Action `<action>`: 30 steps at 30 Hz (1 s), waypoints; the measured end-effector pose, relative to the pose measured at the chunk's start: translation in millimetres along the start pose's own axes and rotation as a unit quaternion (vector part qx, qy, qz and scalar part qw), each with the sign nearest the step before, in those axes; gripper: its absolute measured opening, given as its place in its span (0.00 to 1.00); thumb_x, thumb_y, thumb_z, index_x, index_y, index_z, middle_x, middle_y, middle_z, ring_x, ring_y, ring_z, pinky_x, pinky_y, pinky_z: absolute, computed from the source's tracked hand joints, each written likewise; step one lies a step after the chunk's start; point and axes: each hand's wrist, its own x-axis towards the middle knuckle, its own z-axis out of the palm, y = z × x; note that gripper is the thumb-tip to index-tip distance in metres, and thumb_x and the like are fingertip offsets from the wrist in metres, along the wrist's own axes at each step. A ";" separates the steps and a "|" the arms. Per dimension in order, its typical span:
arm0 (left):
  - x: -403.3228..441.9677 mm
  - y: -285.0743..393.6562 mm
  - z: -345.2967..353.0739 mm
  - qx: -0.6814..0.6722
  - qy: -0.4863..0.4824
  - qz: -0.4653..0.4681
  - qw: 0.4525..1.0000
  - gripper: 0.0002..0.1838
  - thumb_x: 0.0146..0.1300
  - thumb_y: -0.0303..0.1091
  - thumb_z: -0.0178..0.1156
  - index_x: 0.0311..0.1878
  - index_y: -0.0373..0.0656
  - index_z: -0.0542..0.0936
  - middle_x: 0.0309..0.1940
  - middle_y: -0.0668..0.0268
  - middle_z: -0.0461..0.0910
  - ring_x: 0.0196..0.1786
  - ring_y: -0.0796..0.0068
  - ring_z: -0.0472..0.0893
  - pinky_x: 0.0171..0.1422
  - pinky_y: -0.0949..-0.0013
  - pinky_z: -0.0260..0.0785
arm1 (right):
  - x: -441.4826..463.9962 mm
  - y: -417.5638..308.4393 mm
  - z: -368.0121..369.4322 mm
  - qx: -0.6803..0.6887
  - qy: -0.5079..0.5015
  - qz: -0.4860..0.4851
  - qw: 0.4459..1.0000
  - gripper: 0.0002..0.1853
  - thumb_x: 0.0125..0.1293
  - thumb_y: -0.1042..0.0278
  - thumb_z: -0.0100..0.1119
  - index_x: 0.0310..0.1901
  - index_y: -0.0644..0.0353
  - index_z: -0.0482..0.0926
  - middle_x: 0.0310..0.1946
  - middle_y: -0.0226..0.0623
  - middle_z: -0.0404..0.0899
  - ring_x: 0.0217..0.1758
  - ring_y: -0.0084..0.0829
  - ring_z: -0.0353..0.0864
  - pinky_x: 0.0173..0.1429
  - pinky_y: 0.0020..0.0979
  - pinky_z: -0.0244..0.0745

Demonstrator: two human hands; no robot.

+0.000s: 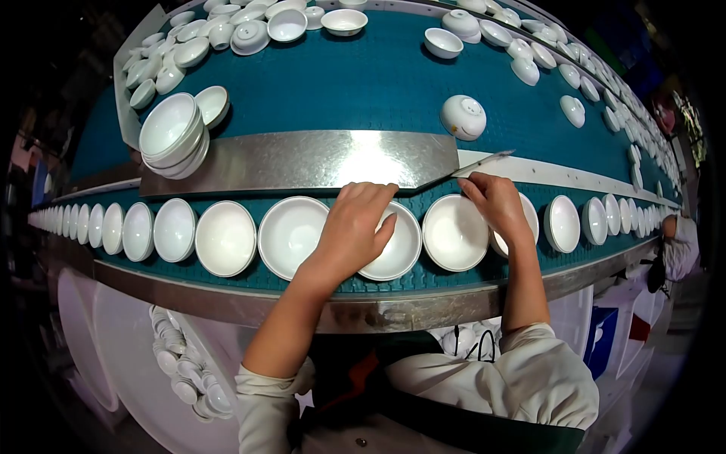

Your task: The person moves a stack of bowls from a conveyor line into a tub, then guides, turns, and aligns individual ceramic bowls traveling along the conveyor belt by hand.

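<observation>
**Bare Hands Over a Long Line of White Bowls**

Reading the clock from the middle of our view, we find the left hand (355,223) at the dial's center, fingers bent toward the near edge of a metal plate (295,163) and thumb spread, with nothing visible in its grasp. Beneath it, partly covered, sits a white bowl (401,246), mouth up in a row that runs from nine o'clock to three. Toward three o'clock, the right hand (484,195) curls its fingers by the near end of a thin strip (490,159); we cannot tell whether it pinches it. At ten o'clock a stack of bowls (170,135) leans by the plate; between one and two, an overturned bowl (463,117) rests on the teal belt (378,83).

We judge the bowls rigid, fairly light and smooth enough to slip, perhaps brittle if their rims knock together. We would take each by opposite sides, thumb at the rim and fingers under the flare, entering at six and twelve o'clock of its mouth, since neighbors crowd three and nine.
</observation>
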 end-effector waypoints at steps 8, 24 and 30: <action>10.0 26.4 39.2 -0.004 -0.084 0.026 0.996 0.18 0.57 0.33 0.66 0.49 0.34 0.79 0.33 0.55 0.78 0.40 0.56 0.77 0.58 0.56 0.66 | -4.1 39.1 -12.1 0.089 0.060 -0.069 0.992 0.13 0.65 0.61 0.62 0.41 0.62 0.85 0.35 0.46 0.85 0.35 0.44 0.85 0.42 0.37 0.78; 44.4 80.4 108.4 -0.007 -0.091 0.035 0.995 0.25 0.58 0.40 0.67 0.55 0.35 0.76 0.36 0.54 0.79 0.44 0.56 0.78 0.63 0.55 0.64 | -5.5 114.3 -44.4 0.112 0.079 -0.054 0.989 0.13 0.66 0.60 0.61 0.39 0.62 0.84 0.30 0.45 0.84 0.31 0.43 0.84 0.37 0.37 0.76; 54.8 89.6 125.0 0.075 -0.108 -0.053 0.990 0.23 0.58 0.25 0.60 0.58 0.34 0.74 0.36 0.51 0.80 0.44 0.54 0.78 0.61 0.55 0.66 | -4.3 150.7 -57.0 0.095 0.122 -0.089 0.984 0.13 0.67 0.58 0.61 0.40 0.61 0.85 0.32 0.44 0.85 0.33 0.42 0.85 0.38 0.36 0.77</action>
